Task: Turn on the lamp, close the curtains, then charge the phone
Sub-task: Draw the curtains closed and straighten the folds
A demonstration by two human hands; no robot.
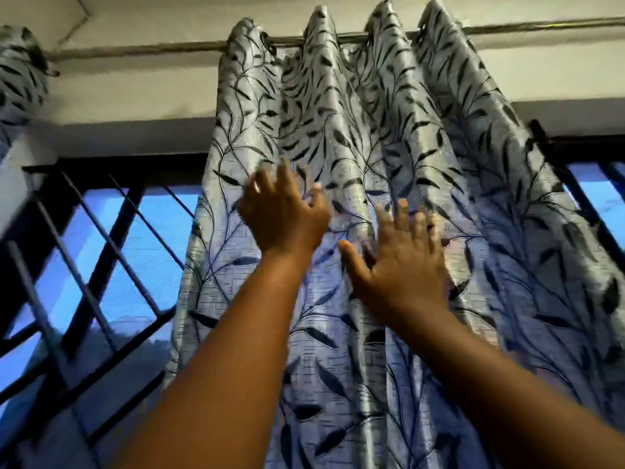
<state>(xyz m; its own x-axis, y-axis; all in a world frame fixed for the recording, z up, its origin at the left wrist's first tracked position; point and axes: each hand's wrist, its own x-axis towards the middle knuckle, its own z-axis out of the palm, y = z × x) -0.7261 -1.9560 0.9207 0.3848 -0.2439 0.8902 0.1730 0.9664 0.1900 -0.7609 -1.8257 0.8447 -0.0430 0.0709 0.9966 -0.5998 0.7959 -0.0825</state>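
Both hands are raised in front of the curtain, which hangs in folds from the rod above the window; the left hand is near the curtain's left edge, its fingers loosely bent toward the cloth, and because of blur I cannot tell whether it pinches the fabric; the right hand is just beside it, lower, with fingers spread wide and straight over a middle fold, holding nothing; to the left of the curtain the window grille is uncovered, blue light behind it; a second curtain is bunched at the far left end of the rod.
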